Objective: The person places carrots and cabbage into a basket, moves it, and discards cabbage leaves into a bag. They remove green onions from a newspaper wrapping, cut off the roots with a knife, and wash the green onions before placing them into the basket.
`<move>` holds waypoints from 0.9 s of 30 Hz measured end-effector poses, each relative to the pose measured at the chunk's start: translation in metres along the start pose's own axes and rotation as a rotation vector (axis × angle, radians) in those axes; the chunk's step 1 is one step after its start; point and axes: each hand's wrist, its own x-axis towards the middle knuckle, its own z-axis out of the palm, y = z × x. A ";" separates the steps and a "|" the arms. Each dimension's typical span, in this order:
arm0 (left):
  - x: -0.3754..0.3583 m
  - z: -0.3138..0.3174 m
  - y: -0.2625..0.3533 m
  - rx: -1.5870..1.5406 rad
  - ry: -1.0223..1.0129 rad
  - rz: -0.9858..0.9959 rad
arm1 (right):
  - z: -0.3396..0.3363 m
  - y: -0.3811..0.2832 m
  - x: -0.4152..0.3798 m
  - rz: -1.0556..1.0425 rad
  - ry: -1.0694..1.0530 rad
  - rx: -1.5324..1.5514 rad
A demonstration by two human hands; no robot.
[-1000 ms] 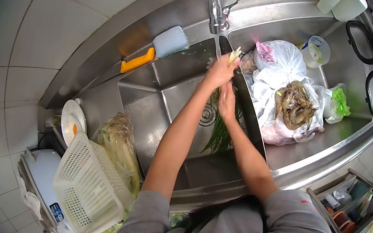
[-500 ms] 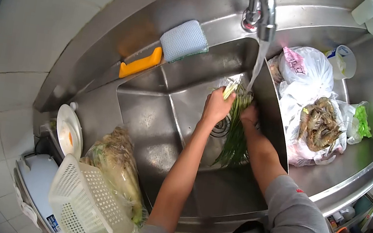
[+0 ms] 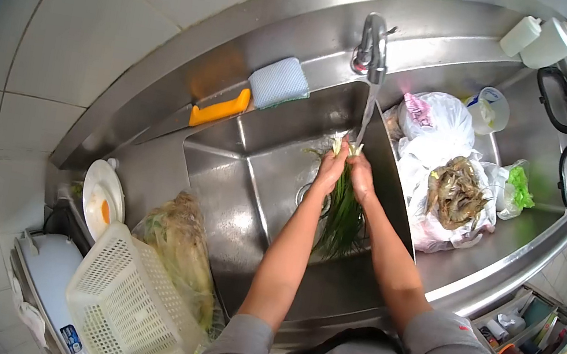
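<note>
A bunch of spring onions (image 3: 342, 220) hangs from my two hands into the steel sink (image 3: 215, 166), with long green leaves trailing toward the near wall. My left hand (image 3: 330, 167) is closed around part of the bunch, and white root ends poke out above its fingers. Close beside it, my right hand (image 3: 361, 175) grips another part, with pale ends showing at its top. A thin stream of water from the faucet (image 3: 372, 46) falls just behind the hands. The drain (image 3: 304, 199) is partly covered by my left hand and wrist.
Prawns (image 3: 457, 193) lie on white plastic bags (image 3: 439, 124) on the right counter, near bagged lettuce (image 3: 519, 187). A blue-grey sponge cloth (image 3: 278, 83) and an orange handle (image 3: 220, 108) rest on the back ledge. At left are a basket (image 3: 130, 301), bagged vegetables (image 3: 183, 250) and plates (image 3: 102, 200).
My right hand has risen from lower among the leaves to beside my left hand, and the white ends now point up toward the faucet. The camera view has shifted.
</note>
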 end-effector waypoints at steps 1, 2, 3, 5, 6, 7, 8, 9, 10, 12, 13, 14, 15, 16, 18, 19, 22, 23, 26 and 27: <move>-0.005 0.012 0.009 -0.140 0.031 0.035 | 0.004 -0.009 -0.002 0.003 -0.001 0.081; -0.010 0.018 0.016 -0.227 -0.074 0.039 | 0.006 -0.026 -0.005 0.003 0.056 0.152; -0.012 0.029 0.013 -0.157 -0.092 0.165 | 0.001 -0.047 0.000 0.159 0.070 0.357; -0.025 0.038 0.020 -0.259 -0.154 0.168 | -0.004 -0.069 -0.001 0.172 -0.054 0.405; -0.013 0.033 0.019 -0.273 -0.113 0.142 | 0.000 -0.058 0.004 0.164 -0.126 0.504; 0.002 0.027 0.018 -0.296 -0.071 0.122 | 0.012 -0.065 -0.014 -0.045 -0.158 0.361; -0.018 0.027 0.050 -0.425 0.014 -0.053 | 0.023 -0.082 -0.028 -0.074 -0.080 0.267; -0.016 0.027 0.049 -0.425 -0.040 0.075 | 0.026 -0.092 -0.039 -0.095 -0.001 0.171; -0.021 0.030 0.049 -0.240 -0.037 0.125 | 0.028 -0.070 -0.015 -0.171 0.172 0.336; -0.034 0.036 0.051 -0.119 0.013 0.307 | 0.005 -0.103 -0.015 0.168 0.010 0.434; -0.036 0.032 0.054 -0.006 0.079 0.307 | 0.004 -0.104 -0.010 0.194 0.033 0.429; -0.036 0.027 0.060 0.103 0.141 0.310 | 0.010 -0.123 -0.030 0.149 0.008 0.487; -0.034 0.025 0.065 0.204 0.203 0.314 | 0.017 -0.140 -0.055 0.064 0.085 0.514; -0.034 0.025 0.073 0.172 0.271 0.378 | 0.016 -0.132 -0.059 -0.016 -0.024 0.546; -0.030 0.021 0.074 0.122 0.329 0.388 | 0.017 -0.104 -0.057 -0.199 -0.166 0.455; -0.022 0.020 0.070 0.114 0.354 0.385 | 0.017 -0.106 -0.062 -0.281 -0.097 0.394; -0.033 0.042 0.063 0.021 0.228 0.430 | 0.021 -0.097 -0.031 -0.128 0.128 0.693; -0.037 0.044 0.064 -0.004 0.174 0.374 | 0.020 -0.107 -0.028 -0.142 0.104 0.769; -0.028 0.039 0.076 -0.163 0.102 0.428 | 0.019 -0.128 -0.033 -0.079 -0.100 0.793; -0.023 0.031 0.079 -0.173 0.095 0.457 | 0.017 -0.129 -0.036 -0.077 -0.086 0.685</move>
